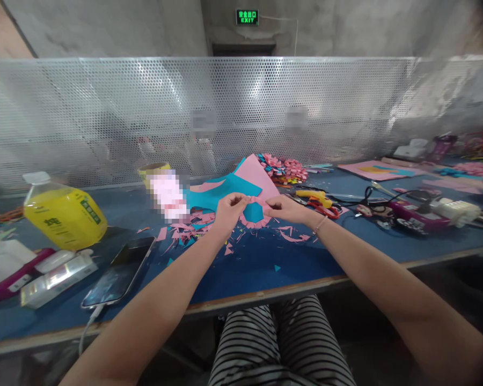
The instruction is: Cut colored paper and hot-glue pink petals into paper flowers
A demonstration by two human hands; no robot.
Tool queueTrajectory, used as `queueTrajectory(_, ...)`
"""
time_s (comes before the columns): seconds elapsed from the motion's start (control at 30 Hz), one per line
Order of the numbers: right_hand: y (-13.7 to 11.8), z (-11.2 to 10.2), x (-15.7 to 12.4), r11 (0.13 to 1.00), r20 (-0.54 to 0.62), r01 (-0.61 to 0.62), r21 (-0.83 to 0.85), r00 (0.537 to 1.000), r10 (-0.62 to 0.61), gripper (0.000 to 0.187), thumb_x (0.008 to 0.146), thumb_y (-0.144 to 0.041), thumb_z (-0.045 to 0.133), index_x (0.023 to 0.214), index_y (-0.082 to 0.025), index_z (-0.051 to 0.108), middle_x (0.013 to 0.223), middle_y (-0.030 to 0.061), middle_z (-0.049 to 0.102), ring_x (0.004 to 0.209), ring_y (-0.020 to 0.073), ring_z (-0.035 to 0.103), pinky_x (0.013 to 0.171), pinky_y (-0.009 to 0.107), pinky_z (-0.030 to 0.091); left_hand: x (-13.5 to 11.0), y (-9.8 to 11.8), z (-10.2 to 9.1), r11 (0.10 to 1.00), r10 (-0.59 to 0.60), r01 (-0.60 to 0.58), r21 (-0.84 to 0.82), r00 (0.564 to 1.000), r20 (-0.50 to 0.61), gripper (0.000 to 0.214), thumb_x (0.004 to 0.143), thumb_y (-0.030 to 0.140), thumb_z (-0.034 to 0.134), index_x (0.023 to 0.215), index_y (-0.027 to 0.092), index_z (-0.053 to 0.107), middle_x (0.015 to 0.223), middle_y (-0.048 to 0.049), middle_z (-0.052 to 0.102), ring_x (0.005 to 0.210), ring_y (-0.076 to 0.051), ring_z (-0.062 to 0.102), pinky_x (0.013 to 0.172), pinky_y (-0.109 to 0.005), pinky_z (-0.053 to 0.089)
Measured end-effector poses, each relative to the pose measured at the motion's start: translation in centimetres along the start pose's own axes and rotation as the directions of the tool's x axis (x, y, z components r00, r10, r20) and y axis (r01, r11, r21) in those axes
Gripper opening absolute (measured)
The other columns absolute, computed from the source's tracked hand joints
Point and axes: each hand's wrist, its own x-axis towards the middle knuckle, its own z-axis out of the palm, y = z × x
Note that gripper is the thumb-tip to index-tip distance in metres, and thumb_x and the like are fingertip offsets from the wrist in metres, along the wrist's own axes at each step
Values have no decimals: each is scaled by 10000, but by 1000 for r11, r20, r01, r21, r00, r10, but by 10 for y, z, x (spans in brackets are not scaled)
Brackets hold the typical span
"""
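Note:
Both hands meet over the blue table [265, 268] and grip a small pink paper piece with cut fringes [254, 210]. My left hand [230, 210] pinches its left side, my right hand [285, 208] its right side, with a bracelet on that wrist. Pink paper scraps [185, 230] lie scattered below and to the left of the hands. Blue and pink paper sheets [233, 187] lie just behind the hands.
A yellow bottle [64, 214] lies at the left, with a phone on a cable [118, 273] and a plastic packet [56, 279] near the front edge. Finished paper flowers [284, 167], a glue gun [314, 197], scissors and a power strip [454, 210] sit to the right. A perforated metal screen [241, 107] closes the back.

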Motion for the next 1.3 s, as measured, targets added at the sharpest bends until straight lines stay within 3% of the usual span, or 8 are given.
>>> queueTrajectory(0.1,0,0,0,999,-46,17,-45,999,-19,325,769,-393,489,572,-179,343,559,-55,273,526,71,260,493,230,194,-2,2,0,1000,16,-16,22,1000,14,173,672,325,620,633,161,583,561,26,523,518,-81,431,505,-220,344)
queueTrajectory(0.23,-3,0,2,999,-111,50,15,993,-48,262,780,-354,465,605,-171,397,577,-49,319,544,77,297,519,230,243,-3,2,2,999,17,-19,32,998,55,188,679,335,618,641,156,575,583,22,523,526,-77,424,508,-217,341)
queueTrajectory(0.47,0,-2,4,996,-150,29,87,989,-16,215,738,-329,491,616,-152,481,570,-39,386,543,79,343,524,230,263,-3,1,4,995,-46,58,-77,987,153,302,622,398,673,778,147,613,663,5,563,602,-89,468,550,-211,359)
queueTrajectory(0.6,3,-4,4,998,-180,30,54,983,-20,227,745,-334,488,604,-158,462,576,-33,384,560,87,350,540,234,274,-4,2,3,996,-92,94,-2,976,197,322,639,463,647,686,145,631,542,28,492,489,-69,376,466,-215,285)
queueTrajectory(0.7,4,-4,3,998,-180,22,58,984,-11,252,767,-378,473,627,-170,448,585,-31,365,567,95,336,542,237,279,-2,-1,1,995,-103,101,21,983,151,327,627,473,656,655,148,642,508,40,454,461,-61,340,453,-220,264)
queueTrajectory(0.97,13,-2,4,994,-133,-28,106,990,42,310,760,-448,462,609,-181,420,611,-17,395,590,110,363,557,250,306,3,-11,1,956,-178,181,-232,983,34,306,537,422,736,636,148,643,579,24,531,561,-80,462,529,-208,373)
queueTrajectory(1.17,10,-5,4,991,-103,-22,136,994,36,361,772,-460,449,563,-166,433,550,-24,392,538,96,382,532,240,316,-2,1,4,873,-313,334,-357,943,116,389,471,379,780,744,139,640,663,8,578,568,-87,504,511,-217,413)
queueTrajectory(1.3,12,-7,4,995,-172,6,103,985,11,356,779,-436,451,550,-164,433,538,-28,386,522,86,356,515,233,289,-2,1,3,871,-321,362,-332,931,173,431,499,369,774,826,141,612,670,8,571,538,-84,507,512,-233,417)
